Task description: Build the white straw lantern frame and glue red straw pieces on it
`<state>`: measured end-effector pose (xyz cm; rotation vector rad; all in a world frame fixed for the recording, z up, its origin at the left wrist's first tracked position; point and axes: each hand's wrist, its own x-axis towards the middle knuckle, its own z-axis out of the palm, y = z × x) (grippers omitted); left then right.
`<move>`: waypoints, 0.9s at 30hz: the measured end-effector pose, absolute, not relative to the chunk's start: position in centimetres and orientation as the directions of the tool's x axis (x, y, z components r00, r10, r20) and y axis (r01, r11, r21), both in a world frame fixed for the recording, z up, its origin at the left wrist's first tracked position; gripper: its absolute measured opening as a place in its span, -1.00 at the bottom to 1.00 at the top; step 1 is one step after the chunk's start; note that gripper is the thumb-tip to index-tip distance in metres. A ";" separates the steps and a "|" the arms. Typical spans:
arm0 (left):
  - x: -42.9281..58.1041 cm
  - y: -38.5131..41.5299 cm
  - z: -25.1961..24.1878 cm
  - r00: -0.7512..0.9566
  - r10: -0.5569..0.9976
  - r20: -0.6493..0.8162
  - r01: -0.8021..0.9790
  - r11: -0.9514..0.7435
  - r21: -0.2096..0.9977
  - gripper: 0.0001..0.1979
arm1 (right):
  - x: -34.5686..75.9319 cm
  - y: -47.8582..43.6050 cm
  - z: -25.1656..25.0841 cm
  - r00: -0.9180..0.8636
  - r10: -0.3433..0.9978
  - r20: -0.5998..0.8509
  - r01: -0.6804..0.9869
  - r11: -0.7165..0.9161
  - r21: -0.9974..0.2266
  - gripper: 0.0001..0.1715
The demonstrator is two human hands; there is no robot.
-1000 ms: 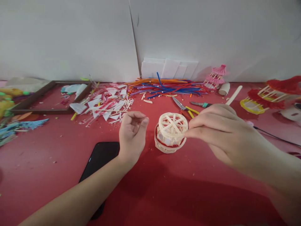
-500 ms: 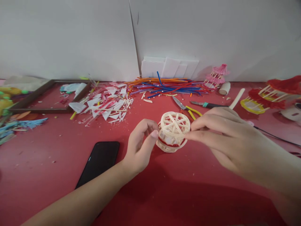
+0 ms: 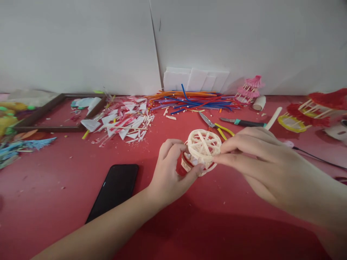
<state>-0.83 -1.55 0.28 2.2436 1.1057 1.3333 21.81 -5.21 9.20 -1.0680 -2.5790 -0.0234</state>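
Observation:
A small round cream-coloured craft model [image 3: 202, 148], built of thin sticks with spoked wheel-like ends and a red band inside, is held just above the red table [image 3: 189, 224]. My left hand [image 3: 170, 173] grips its left side, thumb under the lower rim and fingers curled over the top. On the right, my right hand [image 3: 252, 155] pinches the upper rim between thumb and fingertips. Both hands are closed on the model.
A black phone [image 3: 115, 189] lies left of my left arm. Behind are scissors [image 3: 207, 121], a pen-like tool [image 3: 244, 122], coloured straws [image 3: 189, 99], cut paper and stick scraps [image 3: 121, 121], a wooden frame [image 3: 48, 115], a pink mini model [image 3: 249, 88] and red-yellow models [image 3: 311, 108].
My left hand moved right from an empty, half-curled pose beside the model to gripping its left side. The model tilted slightly. My right hand kept its pinch on the rim.

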 end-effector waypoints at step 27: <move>-1.1 -1.3 -0.6 0.340 0.805 0.487 0.290 -0.582 0.759 -0.56 | 21.3 -5.6 8.3 -0.685 0.621 0.382 0.638 0.764 -0.097 -0.57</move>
